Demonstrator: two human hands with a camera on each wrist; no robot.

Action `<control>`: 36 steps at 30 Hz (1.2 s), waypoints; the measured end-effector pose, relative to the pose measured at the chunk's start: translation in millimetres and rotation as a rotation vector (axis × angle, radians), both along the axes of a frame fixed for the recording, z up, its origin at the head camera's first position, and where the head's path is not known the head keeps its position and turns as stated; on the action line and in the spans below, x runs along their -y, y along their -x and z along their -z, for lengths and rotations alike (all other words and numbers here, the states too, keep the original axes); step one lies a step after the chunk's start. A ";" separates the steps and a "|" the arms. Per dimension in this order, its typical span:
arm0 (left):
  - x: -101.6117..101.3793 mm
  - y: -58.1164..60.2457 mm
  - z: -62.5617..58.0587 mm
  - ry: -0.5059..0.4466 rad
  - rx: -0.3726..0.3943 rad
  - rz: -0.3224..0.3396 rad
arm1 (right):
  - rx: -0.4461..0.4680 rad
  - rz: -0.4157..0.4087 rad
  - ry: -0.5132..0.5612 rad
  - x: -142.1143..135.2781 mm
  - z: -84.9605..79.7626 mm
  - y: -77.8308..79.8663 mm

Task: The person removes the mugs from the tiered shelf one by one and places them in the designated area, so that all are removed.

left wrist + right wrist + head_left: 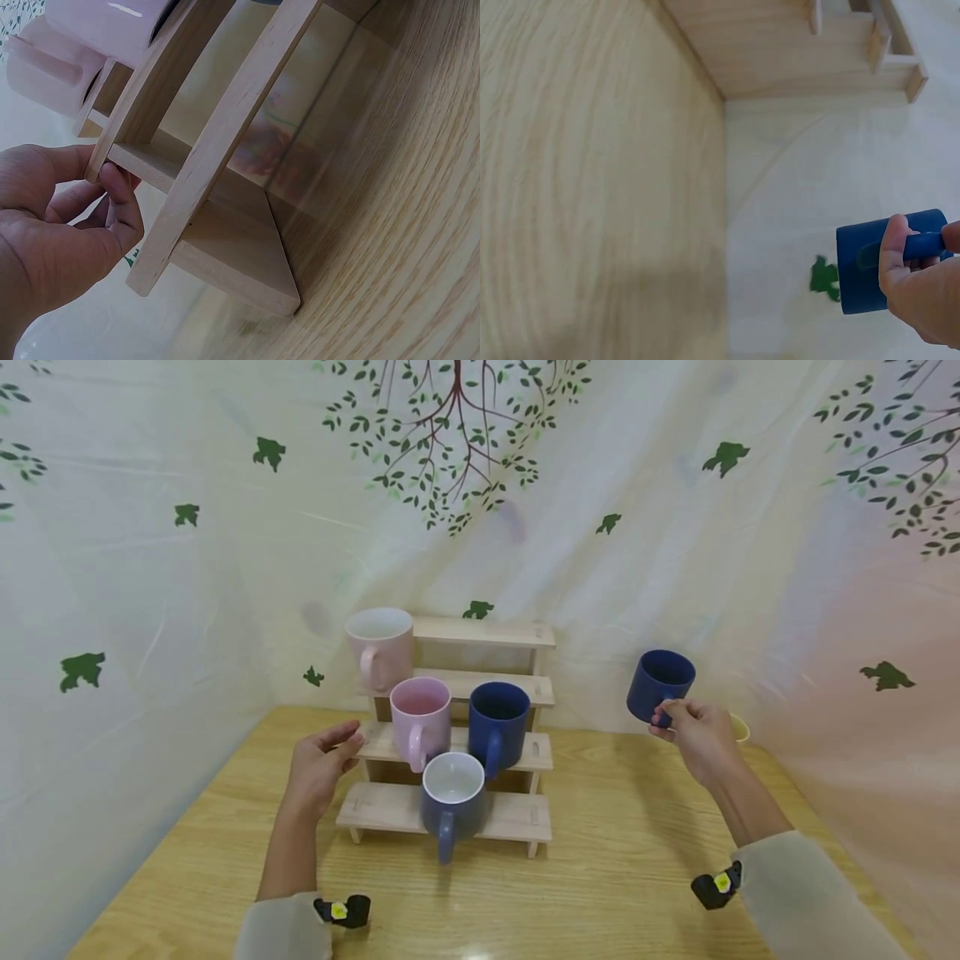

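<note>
My right hand (701,739) holds a dark blue mug (654,689) by its handle, in the air to the right of the stepped wooden rack (517,814). The right wrist view shows the fingers curled round the handle of this blue mug (862,281). With thumb and fingers, my left hand (67,232) pinches the left end of one rack step (139,112). A pink mug (380,647) stands high on the rack's left. Lower down, a lilac mug (408,722) stands beside another dark blue mug (498,727). A grey-blue mug (452,814) with a white inside sits on the lowest step.
The rack stands on a wood-grain table (600,877). Behind it hangs a pale curtain (615,577) with green leaf prints. A pale yellow rim (740,727) shows partly behind my right hand, the rest hidden.
</note>
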State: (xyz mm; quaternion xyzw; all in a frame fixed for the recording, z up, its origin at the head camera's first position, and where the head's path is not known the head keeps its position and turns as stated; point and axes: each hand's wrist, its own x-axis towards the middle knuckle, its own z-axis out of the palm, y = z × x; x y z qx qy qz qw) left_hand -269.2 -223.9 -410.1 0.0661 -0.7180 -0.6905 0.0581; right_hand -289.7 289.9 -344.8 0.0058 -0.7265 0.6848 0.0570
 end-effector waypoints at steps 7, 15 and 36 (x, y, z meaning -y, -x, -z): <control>0.3 -0.3 1.1 -0.019 -0.022 -0.008 | 0.027 -0.010 -0.099 -16.4 29.0 4.0; 0.8 -0.7 -0.2 -0.018 -0.013 -0.005 | 0.083 0.003 -0.170 -28.7 52.3 6.1; -0.4 -0.1 0.1 -0.026 -0.015 -0.016 | 0.132 0.022 -0.098 -54.5 90.1 14.6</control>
